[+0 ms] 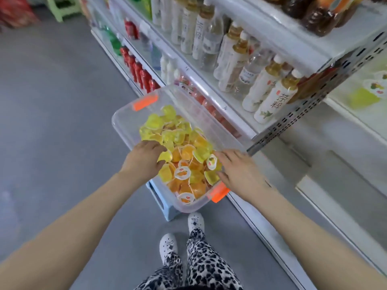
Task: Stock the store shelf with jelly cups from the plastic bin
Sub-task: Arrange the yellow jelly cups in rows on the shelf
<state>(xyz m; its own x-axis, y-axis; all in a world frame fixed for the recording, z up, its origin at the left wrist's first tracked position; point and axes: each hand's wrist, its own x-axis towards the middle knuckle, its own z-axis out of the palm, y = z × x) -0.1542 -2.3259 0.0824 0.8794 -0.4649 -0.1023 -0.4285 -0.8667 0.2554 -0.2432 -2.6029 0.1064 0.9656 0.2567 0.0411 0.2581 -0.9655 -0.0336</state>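
A clear plastic bin [123, 122] with orange latches holds a heap of yellow and orange jelly cups [184, 151]. My left hand [144, 160] reaches into the pile from the left, and its curled fingers and thumb close around a yellow jelly cup [165, 156]. From the right, my right hand [236, 170] comes over the bin's near corner. Its fingers are spread and fairly straight, touching the cups beside a white-lidded one [211, 162]. The store shelf [356, 120] on the far right carries a few blurred jelly cups [365, 97].
The bin rests on a light blue stool [163, 206] on the grey floor. White shelving [236, 114] packed with drink bottles runs along the right, and a perforated upright [314, 105] stands close to the bin. My feet [180, 235] stand just behind the stool.
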